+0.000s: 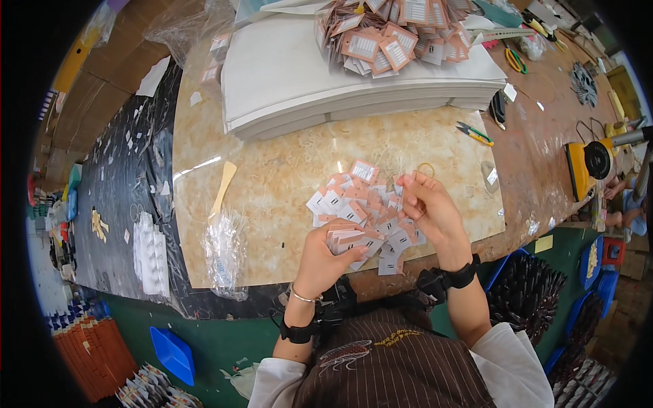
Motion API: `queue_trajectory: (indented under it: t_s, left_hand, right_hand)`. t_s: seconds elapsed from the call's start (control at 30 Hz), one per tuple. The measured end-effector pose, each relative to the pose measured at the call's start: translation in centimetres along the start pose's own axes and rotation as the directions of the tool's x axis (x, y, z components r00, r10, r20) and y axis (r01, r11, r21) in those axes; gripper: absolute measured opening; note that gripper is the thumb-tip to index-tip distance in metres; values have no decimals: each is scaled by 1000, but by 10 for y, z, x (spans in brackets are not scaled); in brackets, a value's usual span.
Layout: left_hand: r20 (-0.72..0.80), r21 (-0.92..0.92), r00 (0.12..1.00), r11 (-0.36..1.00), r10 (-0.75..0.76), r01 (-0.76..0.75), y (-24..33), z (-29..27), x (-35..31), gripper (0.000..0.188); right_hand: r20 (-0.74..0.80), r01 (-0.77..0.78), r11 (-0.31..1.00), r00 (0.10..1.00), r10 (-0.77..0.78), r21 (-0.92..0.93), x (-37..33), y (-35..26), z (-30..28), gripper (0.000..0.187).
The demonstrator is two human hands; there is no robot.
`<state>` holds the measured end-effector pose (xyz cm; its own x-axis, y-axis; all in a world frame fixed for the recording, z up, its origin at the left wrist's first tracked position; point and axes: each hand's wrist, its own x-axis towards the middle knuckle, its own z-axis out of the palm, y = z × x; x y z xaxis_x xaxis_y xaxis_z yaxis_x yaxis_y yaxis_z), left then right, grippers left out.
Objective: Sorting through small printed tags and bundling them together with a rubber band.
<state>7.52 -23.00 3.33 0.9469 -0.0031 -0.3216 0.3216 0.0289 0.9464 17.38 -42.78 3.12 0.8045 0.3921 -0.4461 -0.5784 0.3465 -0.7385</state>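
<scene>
My left hand [322,260] is closed around a small stack of hang tags [350,238], white and salmon-pink with dark print, the thumb lying across their near edge. Just to the right, my right hand [435,207] is raised with thumb and forefinger pinched together; what they hold, if anything, is too small to make out. Between and beyond both hands, a loose heap of hang tags [388,221] spreads over the marbled board [272,183]. Thin, pale strings [389,160] lie at the heap's far side.
Behind the heap stands a thick stack of white sheets [292,71], topped by a plastic bag of tags [381,44]. Thread snips [475,133] and a yellow tool [578,170] lie to the right. Leftward are a wooden spatula-like stick [223,187] and a clear plastic bundle [226,251].
</scene>
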Motion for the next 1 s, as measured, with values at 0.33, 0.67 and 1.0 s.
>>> queue_trajectory:
  t_s: [0.33, 0.67, 1.0]
  left_hand:
    - [88, -20, 996, 1000, -6, 7, 10, 4, 2, 23]
    - [5, 226, 998, 972, 63, -62, 14, 1, 0, 24]
    - [-94, 65, 995, 998, -21, 27, 2, -6, 3, 24]
  right_hand:
    - [165, 297, 794, 955, -247, -531, -3, 11, 13, 14]
    - [306, 296, 719, 944, -121, -629, -6, -15, 17, 13]
    - [113, 231, 749, 972, -206, -621, 16, -16, -6, 14]
